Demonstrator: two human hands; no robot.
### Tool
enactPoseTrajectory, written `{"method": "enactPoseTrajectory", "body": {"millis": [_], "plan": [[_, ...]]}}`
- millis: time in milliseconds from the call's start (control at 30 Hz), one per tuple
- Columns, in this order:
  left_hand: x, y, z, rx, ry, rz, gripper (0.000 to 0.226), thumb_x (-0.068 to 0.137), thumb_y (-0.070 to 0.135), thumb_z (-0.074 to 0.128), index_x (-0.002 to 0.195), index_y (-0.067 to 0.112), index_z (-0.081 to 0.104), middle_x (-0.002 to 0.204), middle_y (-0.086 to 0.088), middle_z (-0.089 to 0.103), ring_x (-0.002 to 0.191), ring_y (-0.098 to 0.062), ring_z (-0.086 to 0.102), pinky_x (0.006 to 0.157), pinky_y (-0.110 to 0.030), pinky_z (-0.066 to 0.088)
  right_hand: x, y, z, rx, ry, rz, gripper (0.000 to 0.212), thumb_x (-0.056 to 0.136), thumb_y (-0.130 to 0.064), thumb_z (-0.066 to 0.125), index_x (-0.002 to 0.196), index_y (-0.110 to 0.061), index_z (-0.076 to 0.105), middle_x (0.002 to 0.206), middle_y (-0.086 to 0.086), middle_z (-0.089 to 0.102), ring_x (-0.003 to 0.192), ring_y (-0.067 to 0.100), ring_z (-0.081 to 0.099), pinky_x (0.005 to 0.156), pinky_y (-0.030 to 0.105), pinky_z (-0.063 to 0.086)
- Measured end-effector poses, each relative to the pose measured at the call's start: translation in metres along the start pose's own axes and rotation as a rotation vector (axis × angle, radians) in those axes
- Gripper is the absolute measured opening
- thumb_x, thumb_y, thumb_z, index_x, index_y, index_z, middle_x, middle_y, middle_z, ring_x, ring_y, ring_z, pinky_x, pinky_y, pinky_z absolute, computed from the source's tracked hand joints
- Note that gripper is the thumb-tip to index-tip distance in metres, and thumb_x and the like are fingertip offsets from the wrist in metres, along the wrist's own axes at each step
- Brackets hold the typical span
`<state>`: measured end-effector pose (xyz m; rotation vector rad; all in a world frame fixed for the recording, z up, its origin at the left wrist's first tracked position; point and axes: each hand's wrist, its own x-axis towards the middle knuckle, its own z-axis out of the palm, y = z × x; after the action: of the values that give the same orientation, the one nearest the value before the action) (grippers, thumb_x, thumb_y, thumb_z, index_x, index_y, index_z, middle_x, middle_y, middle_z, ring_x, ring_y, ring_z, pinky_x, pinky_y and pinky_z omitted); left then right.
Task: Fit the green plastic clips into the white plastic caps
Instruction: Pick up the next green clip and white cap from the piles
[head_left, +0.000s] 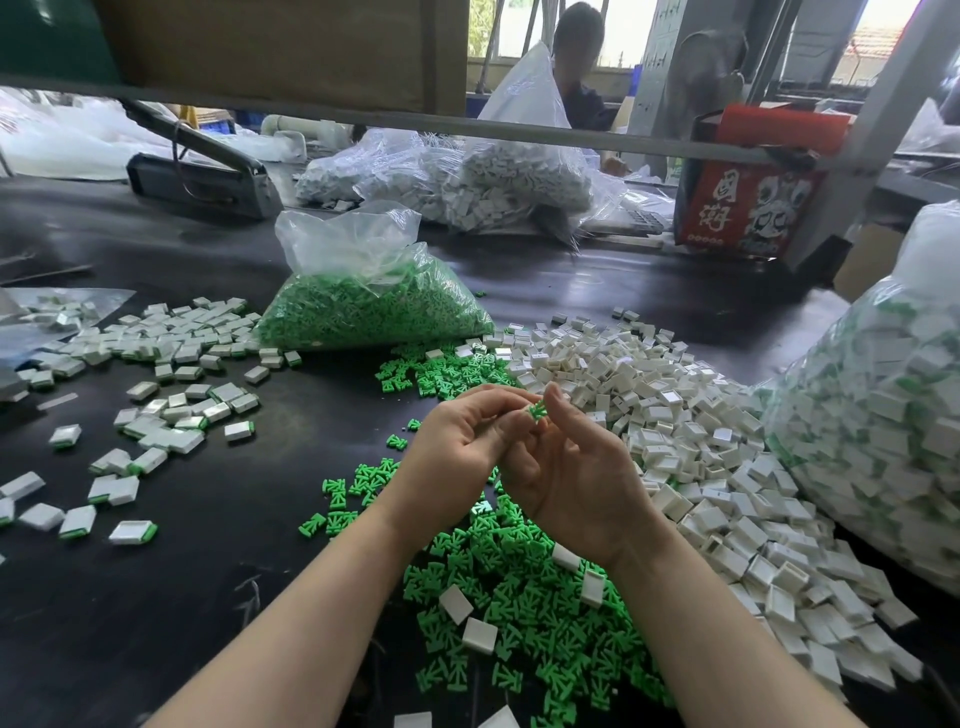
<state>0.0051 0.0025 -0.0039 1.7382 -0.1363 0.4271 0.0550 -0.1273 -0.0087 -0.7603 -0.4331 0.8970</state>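
left hand (457, 441), right hand (571, 483) — pinching green clip (537, 411)

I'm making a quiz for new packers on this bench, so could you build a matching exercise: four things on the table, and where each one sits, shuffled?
Things:
1. bag of green clips
2. loose white caps
3. finished pieces
4. single green clip

Places:
A. pinched between the fingers of both hands
B. spread over the table's left side
C. heaped right of the hands
D. behind the hands, mid-table

Pairs: 1-D, 2-C, 3-B, 4-A
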Motion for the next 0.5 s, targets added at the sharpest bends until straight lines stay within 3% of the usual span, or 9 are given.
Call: {"method": "enactPoseTrajectory", "body": {"millis": [100, 500], "plan": [[0.0002, 0.0015, 0.0002, -0.053, -0.014, 0.000, 0.022, 0.095, 0.002, 0.058, 0.088, 0.018, 0.072, 0.102, 0.010, 0.070, 0.095, -0.008, 0.067, 0.085, -0.017, 0.050, -0.0007, 0.0005, -0.0027, 0.024, -0.023, -0.016, 0.036, 0.094, -0.042, 0.048, 0.091, -0.010, 0.064, 0.063, 0.004, 0.053, 0.053, 0.012, 0.050, 0.051, 0.021, 0.045], [0.0008, 0.0009, 0.0015, -0.129, -0.014, -0.003, 0.022, 0.094, -0.002, 0.058, 0.091, 0.013, 0.072, 0.103, 0.001, 0.072, 0.089, -0.010, 0.068, 0.081, -0.018, 0.051, 0.0013, 0.0062, -0.0047, 0.076, -0.013, -0.070, 0.029, 0.091, -0.038, 0.054, 0.090, -0.012, 0.067, 0.063, 0.001, 0.051, 0.054, 0.008, 0.045, 0.051, 0.018, 0.038]]}}
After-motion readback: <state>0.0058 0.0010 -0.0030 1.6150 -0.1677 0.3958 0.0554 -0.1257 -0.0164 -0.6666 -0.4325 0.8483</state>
